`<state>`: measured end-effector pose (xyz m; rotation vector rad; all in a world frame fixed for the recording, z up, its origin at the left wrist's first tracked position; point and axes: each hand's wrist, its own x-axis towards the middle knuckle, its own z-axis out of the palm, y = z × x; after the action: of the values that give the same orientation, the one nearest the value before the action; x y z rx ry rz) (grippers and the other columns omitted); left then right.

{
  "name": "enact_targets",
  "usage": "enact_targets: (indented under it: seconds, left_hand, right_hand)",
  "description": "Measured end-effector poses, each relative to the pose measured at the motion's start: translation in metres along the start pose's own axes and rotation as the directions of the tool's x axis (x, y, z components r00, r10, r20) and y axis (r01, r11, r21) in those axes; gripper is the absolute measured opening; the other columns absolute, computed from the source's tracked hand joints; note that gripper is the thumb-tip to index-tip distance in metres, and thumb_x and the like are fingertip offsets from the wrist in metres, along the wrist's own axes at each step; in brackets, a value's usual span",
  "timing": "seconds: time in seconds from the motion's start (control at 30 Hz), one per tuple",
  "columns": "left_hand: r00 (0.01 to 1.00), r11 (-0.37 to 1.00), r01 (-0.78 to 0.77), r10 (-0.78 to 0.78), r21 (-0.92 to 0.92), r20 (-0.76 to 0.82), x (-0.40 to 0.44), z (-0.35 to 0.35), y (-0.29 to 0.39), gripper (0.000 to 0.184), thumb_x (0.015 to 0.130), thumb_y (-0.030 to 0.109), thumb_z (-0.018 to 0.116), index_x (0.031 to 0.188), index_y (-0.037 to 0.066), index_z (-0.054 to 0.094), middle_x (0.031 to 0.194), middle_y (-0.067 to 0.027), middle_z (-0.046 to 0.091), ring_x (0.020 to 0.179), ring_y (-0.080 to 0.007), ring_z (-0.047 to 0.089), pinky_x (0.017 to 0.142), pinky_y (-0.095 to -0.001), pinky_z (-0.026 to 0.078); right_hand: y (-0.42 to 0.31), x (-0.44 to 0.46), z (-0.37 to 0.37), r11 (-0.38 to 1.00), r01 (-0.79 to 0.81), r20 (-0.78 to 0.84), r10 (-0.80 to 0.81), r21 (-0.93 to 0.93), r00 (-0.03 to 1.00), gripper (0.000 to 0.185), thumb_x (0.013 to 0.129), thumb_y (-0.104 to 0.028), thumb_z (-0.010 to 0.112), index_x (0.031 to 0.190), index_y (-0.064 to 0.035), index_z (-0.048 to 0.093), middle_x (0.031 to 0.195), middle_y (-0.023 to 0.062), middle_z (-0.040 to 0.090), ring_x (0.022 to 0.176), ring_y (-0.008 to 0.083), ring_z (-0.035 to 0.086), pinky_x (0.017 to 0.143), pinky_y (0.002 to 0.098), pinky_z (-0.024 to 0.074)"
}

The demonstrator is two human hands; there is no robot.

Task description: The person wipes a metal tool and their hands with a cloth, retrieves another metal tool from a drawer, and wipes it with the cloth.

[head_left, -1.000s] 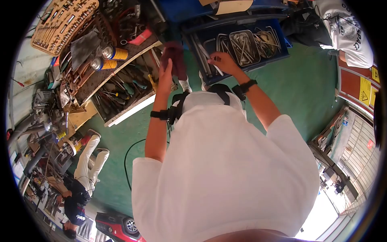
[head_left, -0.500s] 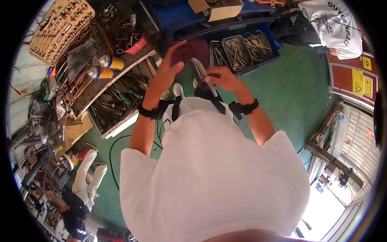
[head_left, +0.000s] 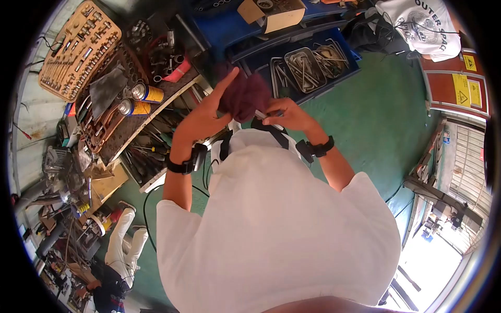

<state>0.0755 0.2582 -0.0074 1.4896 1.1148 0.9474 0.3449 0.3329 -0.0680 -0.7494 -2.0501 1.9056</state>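
A crumpled dark red cloth [head_left: 245, 98] is in my left hand [head_left: 206, 116], with the thumb and fingers closed around its left side. My right hand [head_left: 291, 115] pinches a silver metal bar [head_left: 271, 120] close to my waist. The cloth lies over the bar's far end, so its full shape is hidden. Just beyond my hands, an open blue drawer [head_left: 342, 78] holds a metal tray [head_left: 299, 89] of L-shaped hex keys, with more bent keys [head_left: 334, 56] on both sides.
To the left, a workbench [head_left: 117, 148] carries two spray cans [head_left: 147, 93], wrenches and a socket set case [head_left: 79, 49]. Screwdrivers [head_left: 136, 161] fill the shelf below. A cardboard box [head_left: 284, 20] sits above the drawer. One person [head_left: 117, 261] is at lower left, another [head_left: 420, 26] at upper right.
The cloth has come down and now covers most of the bar, which was showing before. My left hand has moved toward my body, and my right hand has dropped slightly.
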Motion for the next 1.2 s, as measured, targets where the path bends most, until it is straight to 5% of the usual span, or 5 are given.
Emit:
enact_targets:
  seconds: [0.43, 0.67, 0.83, 0.97, 1.2]
  left_hand:
    - [0.995, 0.994, 0.094, -0.096, 0.063, 0.031, -0.001, 0.036, -0.02, 0.058, 0.073, 0.005, 0.068, 0.126, 0.007, 0.043, 0.108, -0.0168, 0.063, 0.101, -0.0313, 0.063, 0.09, -0.0372, 0.049]
    - [0.861, 0.982, -0.131, 0.044, -0.138, -0.507, 0.006, 0.051, -0.043, 0.056, 0.077, -0.008, 0.062, 0.128, 0.005, 0.044, 0.124, -0.0111, 0.053, 0.116, -0.0203, 0.052, 0.102, -0.0314, 0.04]
    - [0.8, 0.948, -0.243, 0.075, -0.206, -0.596, 0.022, 0.05, -0.035, 0.048, 0.084, -0.003, 0.066, 0.127, 0.005, 0.045, 0.118, -0.0074, 0.052, 0.107, -0.0146, 0.054, 0.097, -0.0277, 0.042]
    - [0.756, 0.915, -0.289, 0.039, -0.28, -0.653, 0.03, 0.057, -0.037, 0.04, 0.089, 0.004, 0.066, 0.122, 0.005, 0.043, 0.115, -0.0081, 0.053, 0.106, -0.0142, 0.053, 0.095, -0.0277, 0.043]
    - [0.823, 0.918, -0.166, -0.072, -0.36, -0.563, 0.03, 0.066, -0.026, 0.037, 0.091, 0.004, 0.062, 0.123, 0.006, 0.042, 0.124, -0.0091, 0.051, 0.116, -0.0183, 0.05, 0.1, -0.0314, 0.041]
  right_hand:
    - [-0.018, 0.014, -0.032, 0.973, 0.101, 0.201, -0.058, -0.206, 0.978, 0.026, 0.088, -0.023, 0.071, 0.104, -0.0022, 0.07, 0.091, 0.0079, 0.063, 0.092, 0.0201, 0.055, 0.08, 0.0338, 0.0455]
    - [-0.049, 0.006, -0.006, 0.881, -0.343, -0.508, 0.144, -0.325, 0.849, 0.023, 0.087, -0.022, 0.07, 0.096, -0.0013, 0.065, 0.09, 0.0067, 0.062, 0.082, 0.0173, 0.06, 0.073, 0.0298, 0.049]
    - [-0.05, 0.011, 0.036, 0.994, -0.095, -0.121, 0.087, -0.058, 0.989, 0.045, 0.092, -0.033, 0.066, 0.12, 0.0006, 0.053, 0.099, 0.0132, 0.066, 0.094, 0.0235, 0.066, 0.078, 0.0336, 0.0521]
    - [-0.04, 0.023, 0.052, 0.999, 0.022, -0.251, -0.012, 0.038, 0.968, 0.057, 0.094, -0.033, 0.064, 0.134, 0.0008, 0.042, 0.103, 0.014, 0.065, 0.098, 0.0233, 0.065, 0.083, 0.0365, 0.0523]
    - [-0.04, 0.027, 0.04, 0.984, -0.176, 0.062, 0.177, -0.019, 0.982, 0.052, 0.095, -0.026, 0.062, 0.133, 0.004, 0.043, 0.112, 0.0121, 0.061, 0.103, 0.0183, 0.057, 0.09, 0.0334, 0.0481]
